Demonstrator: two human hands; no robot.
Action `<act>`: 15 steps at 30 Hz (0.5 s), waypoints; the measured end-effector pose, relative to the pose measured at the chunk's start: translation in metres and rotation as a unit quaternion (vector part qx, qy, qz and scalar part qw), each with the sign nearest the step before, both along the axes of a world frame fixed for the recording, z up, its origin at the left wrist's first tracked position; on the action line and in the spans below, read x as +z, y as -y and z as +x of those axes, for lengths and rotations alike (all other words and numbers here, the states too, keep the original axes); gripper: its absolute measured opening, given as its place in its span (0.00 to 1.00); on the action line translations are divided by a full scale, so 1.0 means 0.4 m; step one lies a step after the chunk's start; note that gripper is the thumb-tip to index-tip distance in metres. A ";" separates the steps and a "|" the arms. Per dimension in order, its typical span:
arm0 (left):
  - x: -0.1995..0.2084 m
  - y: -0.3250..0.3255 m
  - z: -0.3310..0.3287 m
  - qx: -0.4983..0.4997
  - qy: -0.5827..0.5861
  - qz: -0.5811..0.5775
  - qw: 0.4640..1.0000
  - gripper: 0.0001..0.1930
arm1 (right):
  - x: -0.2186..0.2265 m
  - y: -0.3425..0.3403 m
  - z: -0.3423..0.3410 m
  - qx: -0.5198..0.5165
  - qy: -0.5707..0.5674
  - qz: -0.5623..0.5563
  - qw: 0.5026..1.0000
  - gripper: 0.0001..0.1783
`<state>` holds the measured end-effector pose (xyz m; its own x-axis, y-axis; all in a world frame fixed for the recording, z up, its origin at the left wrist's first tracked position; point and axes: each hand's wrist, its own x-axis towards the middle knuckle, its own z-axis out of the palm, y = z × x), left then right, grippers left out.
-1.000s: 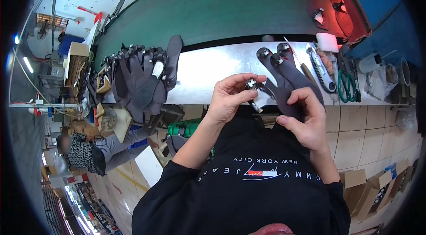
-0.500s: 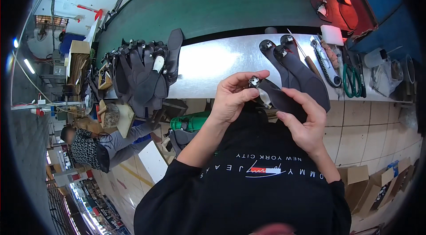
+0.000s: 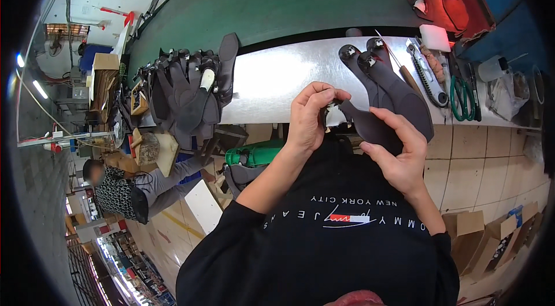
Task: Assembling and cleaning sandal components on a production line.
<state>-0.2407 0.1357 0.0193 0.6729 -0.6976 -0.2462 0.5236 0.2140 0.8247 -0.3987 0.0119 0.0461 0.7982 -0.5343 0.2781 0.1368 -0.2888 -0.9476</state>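
Both my hands hold a dark grey, sole-shaped piece like a shoe insole (image 3: 374, 129) in front of my chest, just off the table edge. My left hand (image 3: 312, 112) pinches its black and white end between thumb and fingertips. A white patch shows beneath that end. With thumb below and fingers above, my right hand (image 3: 399, 150) grips the wide end. On the metal table beyond my right hand lie several similar insoles (image 3: 399, 95), partly overlapping, their black ends marked with white.
A pile of dark insoles (image 3: 188, 92) sits at the left of the metal table (image 3: 266, 86). An awl (image 3: 406, 74), a utility knife (image 3: 428, 77), green-handled scissors (image 3: 461, 98) and a white block (image 3: 435, 38) lie at right. A green belt (image 3: 277, 2) runs behind. Another person (image 3: 124, 193) is at far left.
My left fingers have moved up and curled over the insole's black end, and more white shows under it. My right hand keeps its grip. The whole view has shifted slightly.
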 end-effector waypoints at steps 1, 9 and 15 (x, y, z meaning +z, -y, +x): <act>-0.002 0.001 -0.001 0.007 0.017 0.011 1.000 0.06 | -0.001 0.001 -0.001 0.000 -0.002 0.002 1.000 0.27; 0.000 0.005 -0.003 0.010 0.053 -0.003 0.999 0.06 | -0.011 -0.007 -0.003 -0.012 -0.004 0.017 1.000 0.26; 0.025 0.002 -0.009 -0.068 -0.047 -0.045 0.996 0.13 | -0.011 0.000 -0.003 -0.031 -0.009 0.014 0.999 0.26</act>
